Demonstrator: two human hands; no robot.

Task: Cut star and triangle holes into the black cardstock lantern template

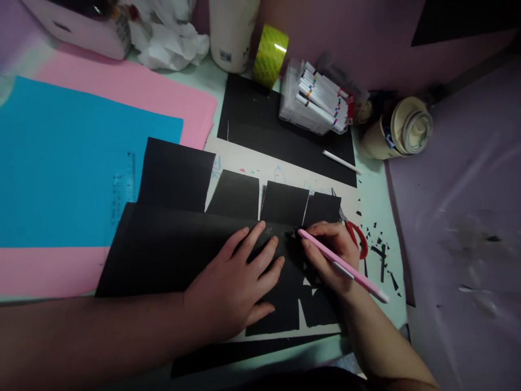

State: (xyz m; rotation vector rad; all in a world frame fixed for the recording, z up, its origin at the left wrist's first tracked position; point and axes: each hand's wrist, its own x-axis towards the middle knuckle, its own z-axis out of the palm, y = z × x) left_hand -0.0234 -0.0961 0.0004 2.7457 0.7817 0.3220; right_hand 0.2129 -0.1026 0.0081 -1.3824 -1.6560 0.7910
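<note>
A large sheet of black paper [163, 239], cut into flaps along its far edge, lies in front of me. My left hand [244, 271] rests flat on it with the fingers spread. In my right hand [336, 255] is a pink pen [345, 266], its tip touching the paper near the right flaps. Small star outlines [268, 231] are drawn between my two hands. Partly behind my right hand lie red-handled scissors [359, 240], their blades mostly hidden. Small triangular holes and slits show in the paper below the pen.
Black paper scraps [378, 239] are scattered at the right. Blue paper [73, 163] with a clear ruler [124, 184] lies over pink paper [195, 106] at the left. At the back stand yellow tape [271, 54], a box of white markers [321, 98] and a lidded cup [399, 130].
</note>
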